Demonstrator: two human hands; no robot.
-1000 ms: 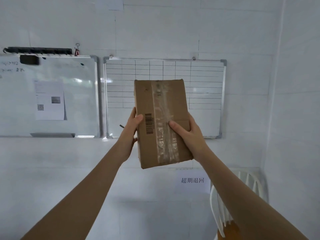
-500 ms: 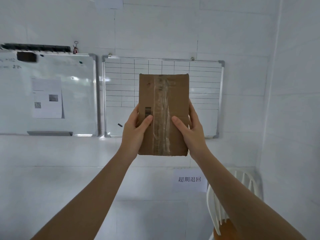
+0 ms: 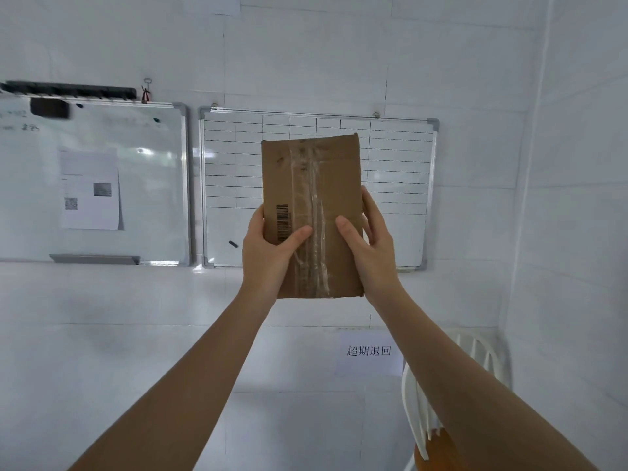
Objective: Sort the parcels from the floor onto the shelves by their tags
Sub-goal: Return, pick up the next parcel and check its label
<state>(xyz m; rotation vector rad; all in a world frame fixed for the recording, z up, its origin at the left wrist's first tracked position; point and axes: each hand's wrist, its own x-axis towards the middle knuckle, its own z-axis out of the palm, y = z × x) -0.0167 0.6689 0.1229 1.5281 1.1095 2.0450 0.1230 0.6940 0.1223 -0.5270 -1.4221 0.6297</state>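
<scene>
You hold one cardboard parcel point(image 3: 311, 215), raised in front of you. It carries one barcode point(image 3: 283, 222) and one strip of clear tape point(image 3: 311, 215) running its length. Your two hands are on it: one left hand point(image 3: 272, 253) and one right hand point(image 3: 372, 246). Behind the parcel, the wall has two whiteboards: one plain whiteboard point(image 3: 91, 183) on your left and one gridded whiteboard point(image 3: 390, 171) straight ahead. The plain one bears one paper sheet point(image 3: 90, 190). Lower on the wall there is one printed sign point(image 3: 368, 351). At the lower right stands one white chair point(image 3: 441, 396).
</scene>
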